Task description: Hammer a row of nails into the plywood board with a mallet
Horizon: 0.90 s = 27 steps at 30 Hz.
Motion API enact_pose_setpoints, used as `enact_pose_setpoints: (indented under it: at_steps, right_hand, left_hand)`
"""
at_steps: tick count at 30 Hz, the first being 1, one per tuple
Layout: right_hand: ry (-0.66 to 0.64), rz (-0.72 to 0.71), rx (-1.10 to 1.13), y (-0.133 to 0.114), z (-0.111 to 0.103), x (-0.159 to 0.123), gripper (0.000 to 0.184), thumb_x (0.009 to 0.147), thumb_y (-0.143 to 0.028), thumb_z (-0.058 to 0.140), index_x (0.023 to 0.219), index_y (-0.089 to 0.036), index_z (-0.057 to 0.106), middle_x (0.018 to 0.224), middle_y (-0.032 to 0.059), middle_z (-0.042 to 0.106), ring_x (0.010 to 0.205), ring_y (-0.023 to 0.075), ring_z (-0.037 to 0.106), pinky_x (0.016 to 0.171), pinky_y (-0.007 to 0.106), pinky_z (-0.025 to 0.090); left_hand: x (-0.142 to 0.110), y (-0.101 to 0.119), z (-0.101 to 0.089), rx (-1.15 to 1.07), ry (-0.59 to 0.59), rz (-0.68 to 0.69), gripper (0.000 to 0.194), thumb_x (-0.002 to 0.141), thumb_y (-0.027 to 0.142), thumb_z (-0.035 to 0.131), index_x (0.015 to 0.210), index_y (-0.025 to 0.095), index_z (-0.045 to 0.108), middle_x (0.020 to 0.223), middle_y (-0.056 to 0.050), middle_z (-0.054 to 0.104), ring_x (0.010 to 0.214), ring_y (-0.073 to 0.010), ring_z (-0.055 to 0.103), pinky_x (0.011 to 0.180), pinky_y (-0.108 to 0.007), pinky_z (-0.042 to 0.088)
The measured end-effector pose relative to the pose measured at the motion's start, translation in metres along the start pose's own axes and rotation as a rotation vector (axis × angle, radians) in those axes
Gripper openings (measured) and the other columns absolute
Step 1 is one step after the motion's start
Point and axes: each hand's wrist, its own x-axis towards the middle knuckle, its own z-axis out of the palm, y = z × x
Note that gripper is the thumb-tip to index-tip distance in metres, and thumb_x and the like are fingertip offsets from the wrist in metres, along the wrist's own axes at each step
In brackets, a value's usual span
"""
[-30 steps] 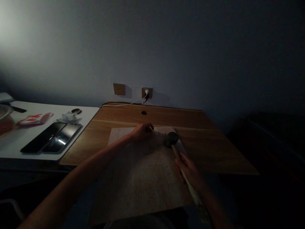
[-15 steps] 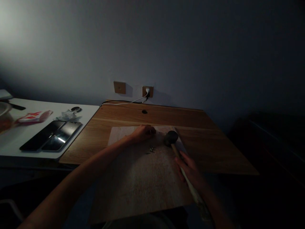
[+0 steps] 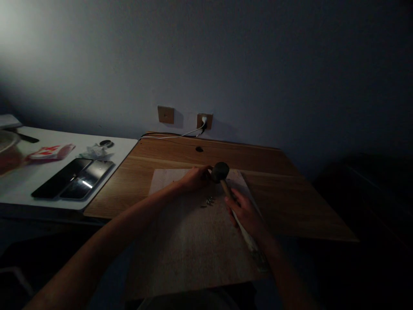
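Observation:
A pale wooden board point(image 3: 190, 245) lies on a brown wooden desk point(image 3: 284, 189) in dim light. My right hand point(image 3: 245, 215) is closed round the light handle of a mallet whose dark head point(image 3: 220, 171) is raised over the board's far part. My left hand point(image 3: 195, 177) rests on the board just left of the mallet head, fingers pinched together on something too small to make out. A few small metal pieces point(image 3: 209, 201) lie on the board between my hands.
A white table point(image 3: 19, 185) to the left carries two dark phones point(image 3: 74, 178), a red and white packet point(image 3: 48, 151) and small clutter. Two wall plates sit behind the desk, one with a white cable point(image 3: 180, 135) plugged in. Far right is dark.
My right hand has swung the mallet head left and up, from resting on the board to right beside my left hand's fingers. The left hand has stayed in place.

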Motion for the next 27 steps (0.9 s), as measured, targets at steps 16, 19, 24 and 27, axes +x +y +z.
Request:
enact_pose_setpoints:
  at_steps: [16,19,24,27]
  right_hand:
    - [-0.006,0.044,-0.01,0.001,0.005,0.001,0.029,0.085,-0.047,0.053,0.096,-0.021,0.052,0.061,-0.0085,0.049,0.035,0.007,0.044,0.028,0.019,0.033]
    - [0.004,0.037,0.018,0.005,0.0,-0.002,0.029,0.086,-0.049,0.055,0.095,-0.022,0.052,0.061,-0.0088,0.049,0.034,0.0067,0.044,0.029,0.019,0.034]
    - [0.054,0.027,0.057,0.014,-0.011,-0.009,0.03,0.086,-0.052,0.056,0.089,-0.022,0.052,0.058,-0.0086,0.049,0.032,0.0069,0.042,0.029,0.02,0.034]
    - [0.078,0.039,0.083,0.016,-0.015,-0.012,0.033,0.083,-0.054,0.059,0.088,-0.022,0.052,0.058,-0.0086,0.049,0.031,0.0066,0.041,0.028,0.02,0.032]
  left_hand:
    - [-0.002,0.01,-0.01,0.112,0.032,0.051,0.039,0.077,0.012,0.065,0.116,0.016,0.06,0.09,-0.004,0.07,0.081,-0.0174,0.065,0.075,-0.026,0.048]
    - [-0.009,0.026,-0.024,0.306,0.066,0.188,0.022,0.077,0.016,0.067,0.099,0.016,0.063,0.095,-0.007,0.067,0.094,-0.0223,0.061,0.084,-0.033,0.047]
    - [-0.026,0.055,-0.03,0.495,-0.22,0.463,0.02,0.086,0.012,0.06,0.104,0.02,0.065,0.095,-0.006,0.069,0.093,-0.0192,0.063,0.084,-0.03,0.045]
    - [-0.032,0.063,-0.021,0.639,-0.286,0.54,0.02,0.09,0.012,0.059,0.106,0.021,0.066,0.091,-0.005,0.071,0.09,-0.0187,0.065,0.082,-0.03,0.044]
